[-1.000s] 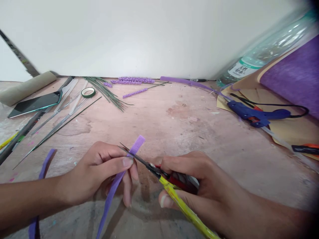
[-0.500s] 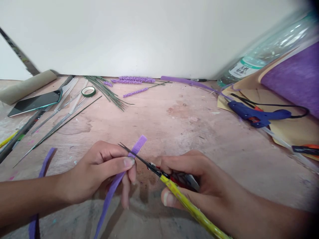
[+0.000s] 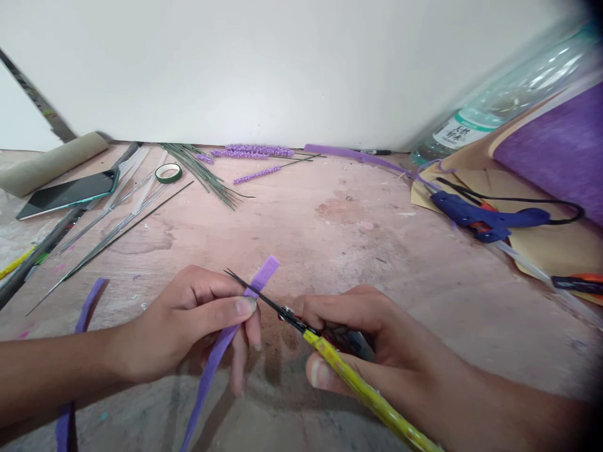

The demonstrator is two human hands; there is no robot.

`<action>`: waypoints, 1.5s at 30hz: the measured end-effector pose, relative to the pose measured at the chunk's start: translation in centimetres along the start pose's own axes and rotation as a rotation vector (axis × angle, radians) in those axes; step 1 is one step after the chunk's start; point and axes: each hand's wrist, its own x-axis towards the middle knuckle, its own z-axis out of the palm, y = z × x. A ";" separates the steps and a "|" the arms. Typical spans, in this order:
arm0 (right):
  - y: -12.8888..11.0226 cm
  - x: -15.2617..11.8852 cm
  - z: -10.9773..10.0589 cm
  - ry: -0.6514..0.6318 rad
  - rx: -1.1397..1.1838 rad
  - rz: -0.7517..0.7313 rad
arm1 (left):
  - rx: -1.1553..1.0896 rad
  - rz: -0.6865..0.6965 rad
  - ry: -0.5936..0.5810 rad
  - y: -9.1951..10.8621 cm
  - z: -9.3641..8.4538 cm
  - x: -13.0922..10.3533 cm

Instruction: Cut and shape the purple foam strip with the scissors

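Note:
Between the thumb and fingers of my left hand (image 3: 211, 307) is a purple felt strip (image 3: 210, 370); its short upper end sticks up beyond the thumb, and its long end hangs toward the near edge. My right hand (image 3: 372, 339) is wrapped round scissors (image 3: 358, 383) with slim black blades and a yellow handle. Those blades lie across the strip just above my left thumb, almost together. Part of the other handle is hidden by my fingers. Another purple strip (image 3: 89, 304) lies on the table, partly under my left forearm.
Beaded purple stems (image 3: 257, 150), green wires (image 3: 202, 169) and green tape (image 3: 168, 173) lie at the back. A phone (image 3: 70, 194) and cardboard tube (image 3: 56, 164) are left. A blue glue gun (image 3: 485, 216) and plastic bottle (image 3: 499, 107) are right.
The scissor blades have closed slightly on the strip, their tips now nearer each other. Both hands stay almost in place.

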 end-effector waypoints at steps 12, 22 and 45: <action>0.0 0.0 0.1 0.101 -0.162 0.001 | -0.020 0.093 0.062 0.1 0.5 -0.1; 0.2 -0.1 0.4 0.111 -0.312 -0.071 | 0.045 0.097 0.032 -0.1 0.3 -0.1; 0.5 -0.3 0.2 0.005 0.021 0.010 | 0.025 0.045 0.024 0.2 0.3 0.0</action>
